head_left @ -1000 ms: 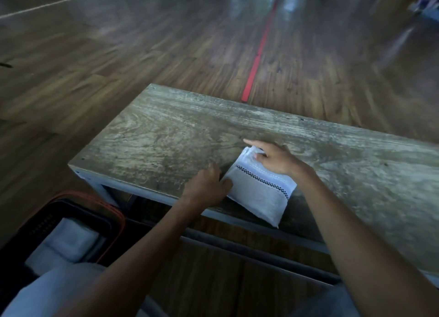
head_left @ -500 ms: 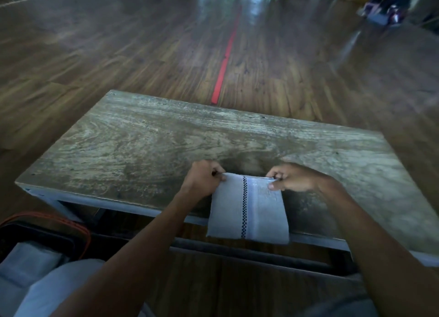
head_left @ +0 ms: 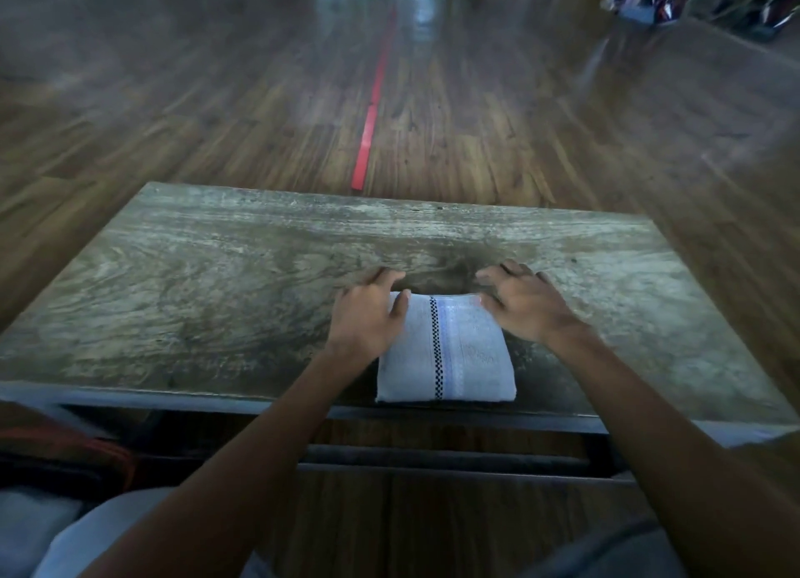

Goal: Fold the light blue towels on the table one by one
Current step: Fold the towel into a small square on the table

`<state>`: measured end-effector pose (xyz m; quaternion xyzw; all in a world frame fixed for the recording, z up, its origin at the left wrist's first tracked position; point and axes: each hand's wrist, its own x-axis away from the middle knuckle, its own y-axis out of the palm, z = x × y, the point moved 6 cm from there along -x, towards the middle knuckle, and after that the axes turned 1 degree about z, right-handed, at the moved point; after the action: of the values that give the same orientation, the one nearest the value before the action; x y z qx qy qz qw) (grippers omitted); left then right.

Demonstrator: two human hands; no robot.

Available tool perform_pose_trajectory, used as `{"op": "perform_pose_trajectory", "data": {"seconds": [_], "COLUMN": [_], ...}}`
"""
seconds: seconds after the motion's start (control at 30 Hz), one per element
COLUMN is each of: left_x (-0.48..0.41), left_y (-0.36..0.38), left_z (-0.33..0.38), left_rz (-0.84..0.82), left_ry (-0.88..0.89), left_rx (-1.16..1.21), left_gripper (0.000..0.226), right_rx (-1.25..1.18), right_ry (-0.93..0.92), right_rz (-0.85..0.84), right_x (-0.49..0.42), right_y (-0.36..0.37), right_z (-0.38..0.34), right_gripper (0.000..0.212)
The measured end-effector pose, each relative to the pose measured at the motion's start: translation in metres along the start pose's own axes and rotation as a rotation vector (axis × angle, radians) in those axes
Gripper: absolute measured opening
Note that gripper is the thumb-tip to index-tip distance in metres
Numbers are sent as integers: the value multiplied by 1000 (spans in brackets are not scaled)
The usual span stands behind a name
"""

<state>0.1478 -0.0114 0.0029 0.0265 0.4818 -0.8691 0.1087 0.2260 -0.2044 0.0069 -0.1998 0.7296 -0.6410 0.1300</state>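
I see the folded light blue towel (head_left: 446, 352) lying flat in the lower centre of the frame, a compact rectangle on the worn grey wooden table (head_left: 216, 283). Its near edge sits right at the table's near rim. A black checkered stripe (head_left: 436, 352) runs down the towel from top to bottom, a little left of its middle, with a paler blue band just beside it.

The left hand (head_left: 368, 313) rests on the towel's upper left corner. The thumb lies on top of the cloth, and the fingers reach loosely past the far edge toward the tabletop, pressing rather than pinching. The right hand (head_left: 524, 305) is at the upper right corner with its fingers spread and relaxed. The thumb side touches the towel's edge (I cannot tell how much of the palm is on cloth rather than table).

Beyond the table, a strip of red tape (head_left: 372, 114) runs up the dark wooden plank floor (head_left: 562, 145) toward the top of the frame. In the lower left corner a dark basket with an orange rim (head_left: 108, 452) shows, blurred, with something pale inside.
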Motion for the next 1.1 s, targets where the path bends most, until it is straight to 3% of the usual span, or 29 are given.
{"op": "perform_pose_trajectory", "data": {"seconds": [0.07, 0.17, 0.23, 0.33, 0.47, 0.67, 0.73, 0.8, 0.93, 1.1], "left_x": [12, 34, 39, 30, 22, 77, 89, 92, 99, 96], "left_y": [7, 38, 53, 55, 43, 0, 8, 18, 30, 32], "left_z": [14, 8, -2, -8, -14, -27, -33, -35, -26, -17], "left_rz": [-100, -321, -332, -221, -176, 163, 92, -26, -165, -281], "left_ry": [106, 158, 164, 166, 73, -355, -482, -499, -407, -456], "left_rx": [-89, -226, -277, -270, -218, 360, 539, 593, 794, 1106], "left_gripper": [46, 61, 76, 87, 63, 38, 29, 22, 21, 15], "right_rx": [-7, -17, 0, -26, -32, -92, -84, -45, 51, 53], "right_ry": [-52, -65, -24, 16, -4, -119, -145, -162, -144, -120], "right_rz": [-33, -268, -347, -197, -88, 193, 177, 88, 67, 106], "right_x": [14, 42, 48, 37, 27, 24, 27, 31, 32, 32], "right_y": [0, 27, 47, 56, 53, 5, 7, 25, 59, 60], "right_z": [-10, -19, -18, -15, -15, -41, -55, -64, -70, -70], "right_gripper": [47, 66, 72, 71, 64, 62, 57, 58, 90, 82]}}
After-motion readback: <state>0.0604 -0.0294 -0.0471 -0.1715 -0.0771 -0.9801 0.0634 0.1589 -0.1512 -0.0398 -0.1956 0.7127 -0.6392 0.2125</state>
